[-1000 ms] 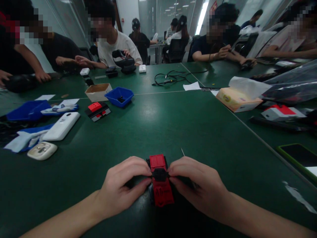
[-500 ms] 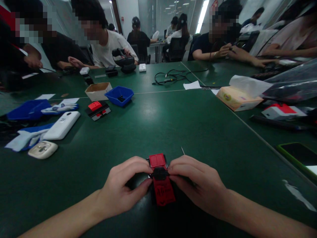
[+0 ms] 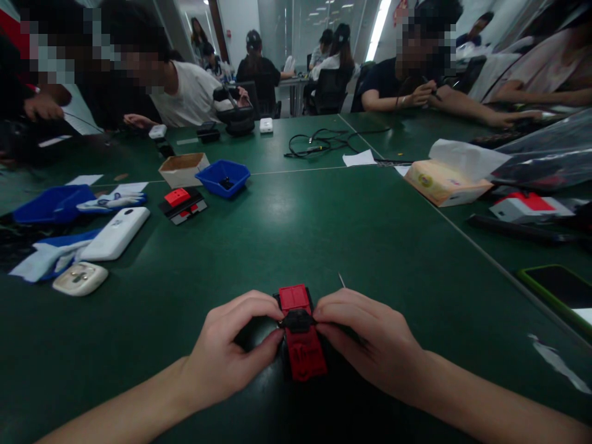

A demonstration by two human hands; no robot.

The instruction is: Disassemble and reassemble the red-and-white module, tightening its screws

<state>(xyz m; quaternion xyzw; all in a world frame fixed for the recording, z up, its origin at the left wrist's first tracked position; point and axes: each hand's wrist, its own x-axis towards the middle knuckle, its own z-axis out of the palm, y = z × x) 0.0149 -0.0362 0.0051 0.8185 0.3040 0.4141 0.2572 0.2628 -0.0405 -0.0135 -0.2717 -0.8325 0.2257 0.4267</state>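
Observation:
Between my two hands, low in the middle of the view, is a red body with a black centre piece (image 3: 297, 320), which looks like a toy car (image 3: 307, 357). My left hand (image 3: 235, 345) pinches the left end of the black piece with thumb and forefinger. On its other side, my right hand (image 3: 370, 342) grips the right end in the same way. A thin metal shaft (image 3: 341, 280) sticks up behind the right hand; where its lower part goes is hidden. The toy car's underside is dark and hard to make out.
Left on the green table (image 3: 287, 240) lie a white phone-like object (image 3: 118, 234), a cream case (image 3: 81, 279), gloves (image 3: 113, 202) and a blue bin (image 3: 223, 179). A tissue pack (image 3: 444, 182) and a green-edged phone (image 3: 557, 287) lie right. Several people sit across the table.
Both hands keep their pinch on the black piece, and the toy car has shifted very slightly away from me. Across the table, the person in white has leaned to the left.

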